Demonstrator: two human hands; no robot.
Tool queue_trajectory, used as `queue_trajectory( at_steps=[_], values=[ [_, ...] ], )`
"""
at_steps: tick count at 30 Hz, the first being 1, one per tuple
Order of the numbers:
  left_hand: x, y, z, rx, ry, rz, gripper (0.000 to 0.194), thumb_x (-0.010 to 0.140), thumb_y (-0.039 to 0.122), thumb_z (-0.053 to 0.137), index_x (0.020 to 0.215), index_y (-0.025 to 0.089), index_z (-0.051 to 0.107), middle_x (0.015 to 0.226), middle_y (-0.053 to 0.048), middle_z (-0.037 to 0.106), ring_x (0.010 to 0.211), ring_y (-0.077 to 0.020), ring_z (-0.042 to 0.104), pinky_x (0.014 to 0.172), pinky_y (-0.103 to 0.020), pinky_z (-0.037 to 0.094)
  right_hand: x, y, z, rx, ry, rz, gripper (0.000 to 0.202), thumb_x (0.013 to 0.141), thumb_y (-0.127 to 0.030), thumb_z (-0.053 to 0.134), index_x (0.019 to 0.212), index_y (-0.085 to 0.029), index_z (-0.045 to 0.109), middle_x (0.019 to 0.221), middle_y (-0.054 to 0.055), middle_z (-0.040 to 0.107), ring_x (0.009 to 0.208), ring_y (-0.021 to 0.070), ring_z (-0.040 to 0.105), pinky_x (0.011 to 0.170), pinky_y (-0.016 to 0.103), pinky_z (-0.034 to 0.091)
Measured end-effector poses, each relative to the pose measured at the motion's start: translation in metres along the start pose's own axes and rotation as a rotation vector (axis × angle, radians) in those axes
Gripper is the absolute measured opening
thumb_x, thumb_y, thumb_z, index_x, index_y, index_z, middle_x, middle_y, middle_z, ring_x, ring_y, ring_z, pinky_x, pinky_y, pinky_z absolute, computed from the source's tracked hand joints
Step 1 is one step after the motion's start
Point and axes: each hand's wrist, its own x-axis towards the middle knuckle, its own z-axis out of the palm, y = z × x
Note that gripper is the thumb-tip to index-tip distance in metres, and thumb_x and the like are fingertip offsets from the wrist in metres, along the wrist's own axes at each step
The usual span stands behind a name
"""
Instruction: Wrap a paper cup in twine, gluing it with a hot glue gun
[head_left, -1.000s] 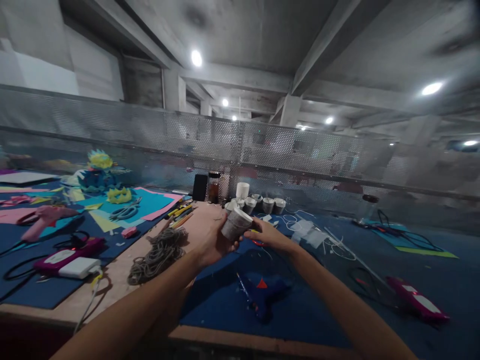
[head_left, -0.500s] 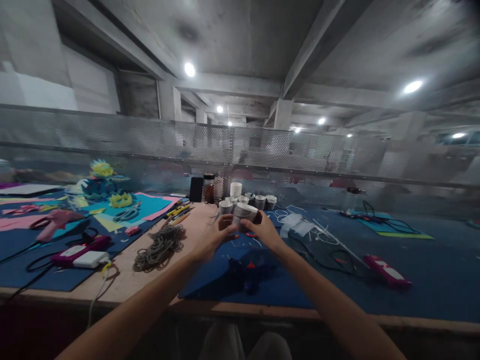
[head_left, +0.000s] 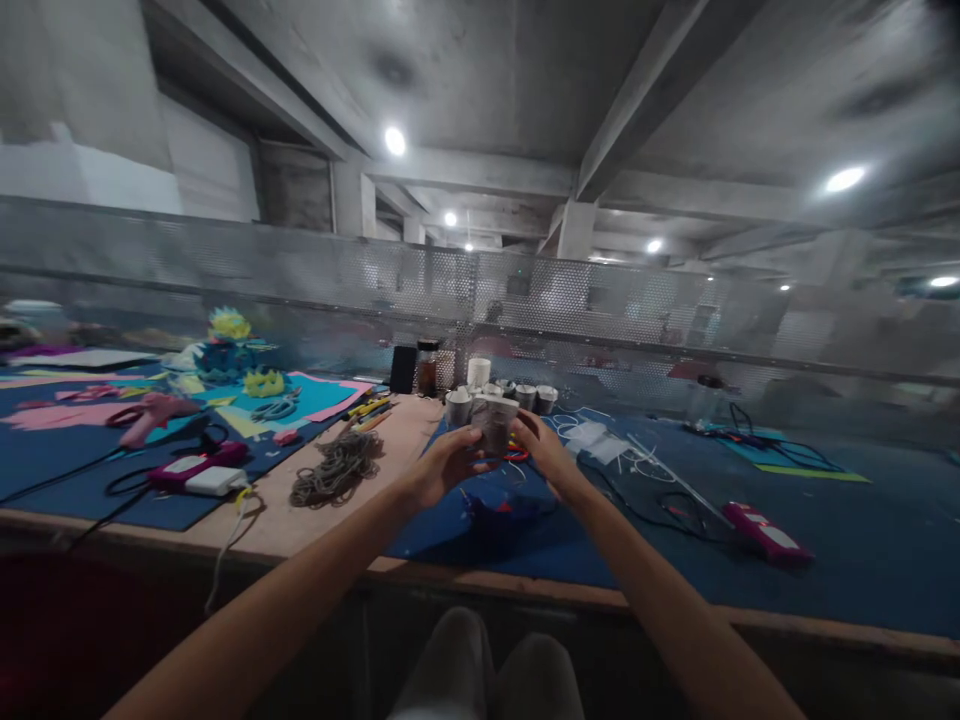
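Observation:
Between my hands a grey, cord-textured cup (head_left: pixel 494 424) is held up over the blue mat. My left hand (head_left: pixel 448 462) grips its left side, thumb on the near face. On the right side of the cup, the fingers of my right hand (head_left: pixel 541 448) are closed round its edge. Just behind it stand several similar grey cups (head_left: pixel 526 398) and a white roll (head_left: pixel 478 373). Below my hands a dark blue glue gun (head_left: pixel 501 510) lies in shadow on the mat.
A bundle of grey cord (head_left: pixel 337 468) lies left of the blue mat. Farther left are a pink glue gun (head_left: pixel 154 418) and a magenta power strip (head_left: pixel 196 466). Another magenta device (head_left: pixel 768 532) is at the right, with black cables. A dark jar (head_left: pixel 427 370) stands behind.
The cup has turned in my hands, so more of its grey side now faces me. The camera view has shifted slightly, moving the table items right and up at the left.

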Motion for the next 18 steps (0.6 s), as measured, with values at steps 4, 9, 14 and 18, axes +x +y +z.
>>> queue_trajectory(
  at_steps=[4,9,14,18],
  values=[
    [-0.001,-0.005,0.000,-0.081,-0.053,-0.047,0.024,0.084,0.028,0.064,0.105,0.015,0.069,0.108,-0.012,0.073,0.102,-0.0265,0.067,0.093,-0.040,0.050,-0.003,-0.001,0.008,0.076,-0.080,0.054,0.053,0.084,-0.059,0.062,0.121,-0.020,0.064,0.123,0.008,0.068,0.119,0.0293,0.059,0.097,0.042,0.049],
    [-0.002,-0.010,-0.003,-0.031,0.004,0.047,0.018,0.081,0.027,0.072,0.096,0.018,0.068,0.104,-0.009,0.072,0.106,-0.0253,0.065,0.094,-0.042,0.049,-0.001,0.000,0.020,-0.010,0.001,0.006,0.053,0.076,-0.054,0.071,0.114,-0.018,0.062,0.116,0.010,0.070,0.109,0.0290,0.064,0.094,0.042,0.050],
    [-0.003,-0.016,-0.012,0.030,0.041,0.095,0.030,0.077,0.029,0.078,0.102,0.017,0.068,0.111,-0.012,0.070,0.112,-0.0272,0.062,0.096,-0.042,0.047,0.000,0.007,0.028,-0.035,-0.019,-0.034,0.053,0.080,-0.059,0.064,0.114,-0.019,0.059,0.121,0.012,0.067,0.112,0.0274,0.063,0.098,0.041,0.047],
    [-0.007,-0.015,-0.017,0.035,-0.030,0.055,0.032,0.084,0.032,0.070,0.112,0.016,0.068,0.114,-0.014,0.071,0.113,-0.0286,0.063,0.096,-0.041,0.047,-0.005,0.007,0.026,-0.014,-0.039,-0.007,0.053,0.083,-0.062,0.060,0.115,-0.019,0.060,0.124,0.011,0.065,0.116,0.0274,0.060,0.100,0.041,0.045]
  ],
)
